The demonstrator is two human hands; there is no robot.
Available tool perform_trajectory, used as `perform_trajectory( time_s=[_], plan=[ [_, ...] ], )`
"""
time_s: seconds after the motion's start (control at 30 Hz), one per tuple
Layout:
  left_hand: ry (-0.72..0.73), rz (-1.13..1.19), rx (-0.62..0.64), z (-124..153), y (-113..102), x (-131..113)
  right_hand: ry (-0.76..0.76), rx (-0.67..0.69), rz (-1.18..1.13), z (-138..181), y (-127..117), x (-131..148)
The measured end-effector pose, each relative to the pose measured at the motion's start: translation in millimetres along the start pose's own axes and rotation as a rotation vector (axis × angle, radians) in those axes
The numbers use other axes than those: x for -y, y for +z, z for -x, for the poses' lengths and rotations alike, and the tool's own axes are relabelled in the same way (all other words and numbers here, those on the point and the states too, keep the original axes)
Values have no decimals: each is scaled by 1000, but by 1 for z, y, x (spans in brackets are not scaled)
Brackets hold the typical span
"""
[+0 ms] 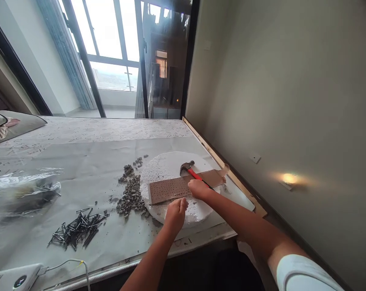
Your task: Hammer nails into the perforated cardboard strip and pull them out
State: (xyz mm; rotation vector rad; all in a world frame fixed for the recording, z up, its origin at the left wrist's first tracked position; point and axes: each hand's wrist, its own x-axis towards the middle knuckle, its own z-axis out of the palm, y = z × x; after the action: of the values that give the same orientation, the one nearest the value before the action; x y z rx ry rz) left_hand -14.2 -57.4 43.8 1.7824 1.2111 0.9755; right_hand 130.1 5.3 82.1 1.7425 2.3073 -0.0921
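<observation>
My right hand (198, 189) is wrapped around the handle of a claw hammer (195, 173) with a red and black handle. Its dark metal head lies over the far edge of a brown strip (167, 190) pierced with rows of small holes. Just in front of the strip's near edge, my left hand (176, 213) is closed, fingers pressed together; whatever they may pinch is hidden. Under the strip lies a round white foam slab (164, 165) with a pitted surface, crumbs scattered near my hands.
Grey rubble pieces (131, 196) lie left of the slab. A pile of dark nails (78, 228) sits nearer the front, beside a clear plastic bag (28, 192). At the front left is a white power bank (15, 277) with a cable. A wall (286, 121) rises on the right.
</observation>
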Motion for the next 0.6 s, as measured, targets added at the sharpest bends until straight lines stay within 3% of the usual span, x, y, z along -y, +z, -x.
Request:
perform_trajectory(
  time_s=[0.27, 0.6],
  plan=[
    [75, -445, 42, -5, 0, -6, -108, 81, 77, -12, -5, -2],
    [131, -481, 61, -9, 8, 0, -470, 99, 271, -21, 1, -12]
  ],
)
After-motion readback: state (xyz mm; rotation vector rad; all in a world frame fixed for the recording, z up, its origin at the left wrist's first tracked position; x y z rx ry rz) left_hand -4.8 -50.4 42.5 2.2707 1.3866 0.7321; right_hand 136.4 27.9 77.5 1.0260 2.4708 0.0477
